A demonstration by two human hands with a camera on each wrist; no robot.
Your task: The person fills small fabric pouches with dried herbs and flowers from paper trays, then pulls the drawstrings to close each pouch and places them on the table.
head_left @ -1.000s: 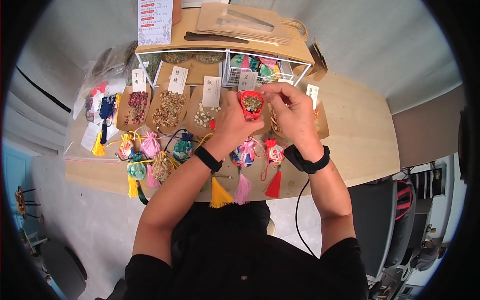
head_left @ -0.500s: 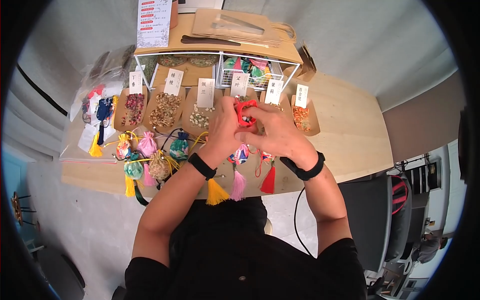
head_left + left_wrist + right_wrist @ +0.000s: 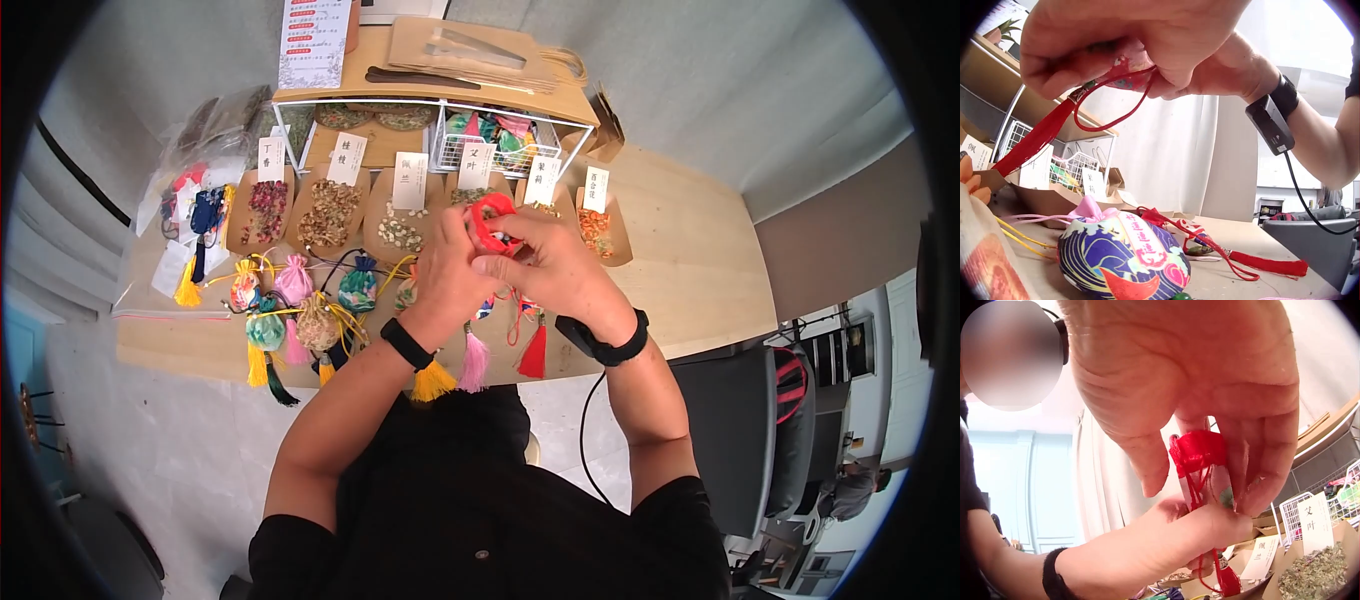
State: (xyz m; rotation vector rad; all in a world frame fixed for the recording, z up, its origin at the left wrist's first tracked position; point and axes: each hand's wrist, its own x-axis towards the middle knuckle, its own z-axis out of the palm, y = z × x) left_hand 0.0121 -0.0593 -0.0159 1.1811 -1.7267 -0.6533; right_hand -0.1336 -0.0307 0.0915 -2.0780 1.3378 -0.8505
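Observation:
A small drawstring sachet pouch (image 3: 488, 208) with a red cloth mouth is held up over the front of the table. My left hand (image 3: 445, 275) grips its body; in the left wrist view a red cord loop and a red tassel (image 3: 1041, 140) hang from it. My right hand (image 3: 568, 268) is curled around the mouth from the right, fingers at the red rim (image 3: 1204, 450) and thumb on the near side. The pouch's filling is mostly hidden by the fingers. Beneath the hands lie a blue wave-patterned pouch (image 3: 1125, 256) and a pouch with a red tassel (image 3: 1272, 264).
Paper trays of dried herbs, such as orange petals (image 3: 595, 235) and rosebuds (image 3: 265, 210), line the table with name cards. Finished-looking pouches (image 3: 318, 325) lie at the left. Behind stands a wooden shelf (image 3: 350, 85) with a white wire basket (image 3: 495, 145) under it.
My right hand has come from the right side of the pouch onto its mouth, partly covering the herb filling seen earlier. The left hand keeps its grip on the pouch.

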